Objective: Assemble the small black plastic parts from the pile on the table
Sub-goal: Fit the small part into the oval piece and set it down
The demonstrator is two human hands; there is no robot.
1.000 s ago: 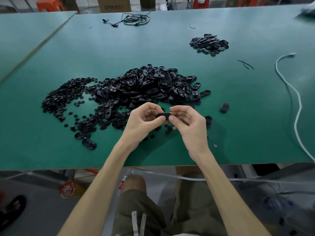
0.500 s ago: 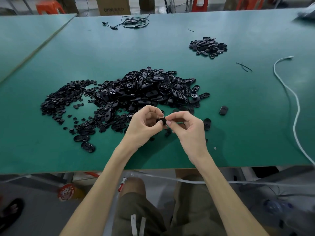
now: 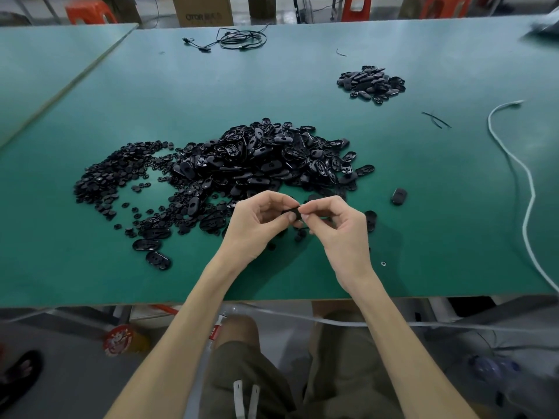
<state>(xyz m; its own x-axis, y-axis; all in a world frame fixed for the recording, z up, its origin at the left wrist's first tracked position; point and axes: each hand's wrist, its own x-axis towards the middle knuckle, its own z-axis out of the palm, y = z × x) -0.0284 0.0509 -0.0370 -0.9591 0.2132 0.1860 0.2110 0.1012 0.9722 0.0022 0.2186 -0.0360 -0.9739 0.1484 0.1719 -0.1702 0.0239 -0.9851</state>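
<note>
A big pile of black oval plastic shells (image 3: 266,158) lies in the middle of the green table (image 3: 302,95), with a spread of small round black parts (image 3: 115,173) to its left. Just in front of the pile, my left hand (image 3: 257,225) and my right hand (image 3: 338,228) meet fingertip to fingertip. Both pinch one small black part (image 3: 291,211) between them, held a little above the table. Most of that part is hidden by my fingers.
A smaller heap of black pieces (image 3: 371,84) sits at the back right. Two single black pieces (image 3: 398,196) (image 3: 370,219) lie right of my hands. A white cord (image 3: 523,176) curves along the right side. A black cable (image 3: 239,40) lies at the far edge.
Both hands stay together on the small part. The visible stretch of the part between my fingertips has shrunk as the fingers closed in on it.
</note>
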